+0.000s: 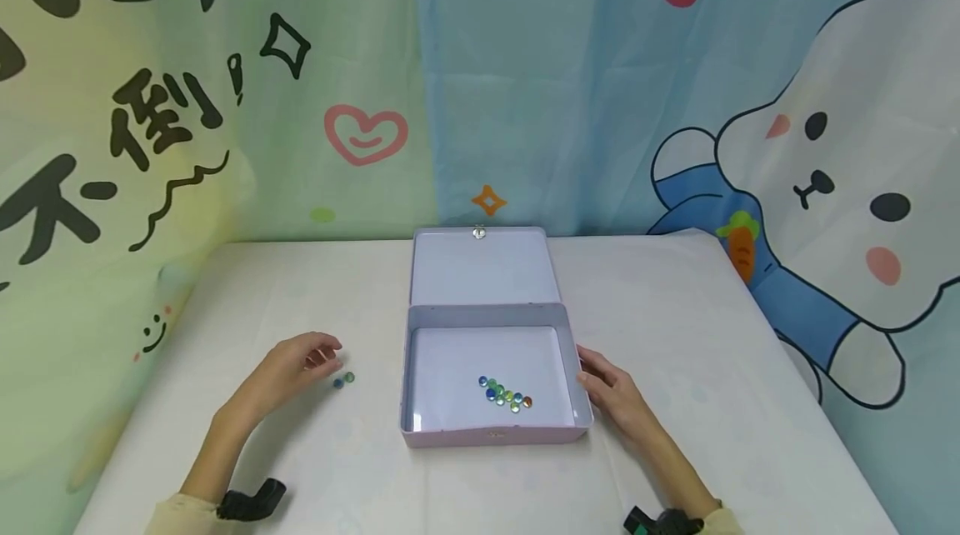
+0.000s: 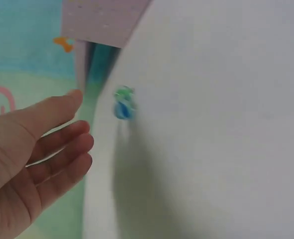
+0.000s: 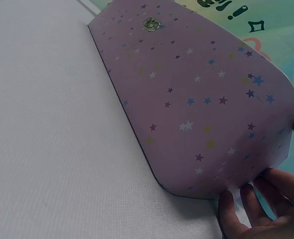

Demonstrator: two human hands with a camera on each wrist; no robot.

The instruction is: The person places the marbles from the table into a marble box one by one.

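Two glass marbles point(image 1: 344, 381), one blue and one green, lie on the white cloth left of the box. My left hand point(image 1: 300, 360) hovers beside these marbles point(image 2: 123, 103) with its fingers loosely bent and nothing between them. A lilac tin box point(image 1: 495, 437) stands in the middle with its lid folded back. Inside, several coloured marbles point(image 1: 500, 392) sit in a loose cluster toward the front right. My right hand point(image 1: 611, 393) holds the box's right side. In the right wrist view, its fingertips point(image 3: 227, 199) touch the star-printed outer wall, with the thumb at the rim.
The open lid point(image 1: 483, 267) leans back behind the box, a small clasp at its top edge. White cloth point(image 1: 360, 477) covers the table. A printed curtain point(image 1: 525, 102) hangs along the table's back edge.
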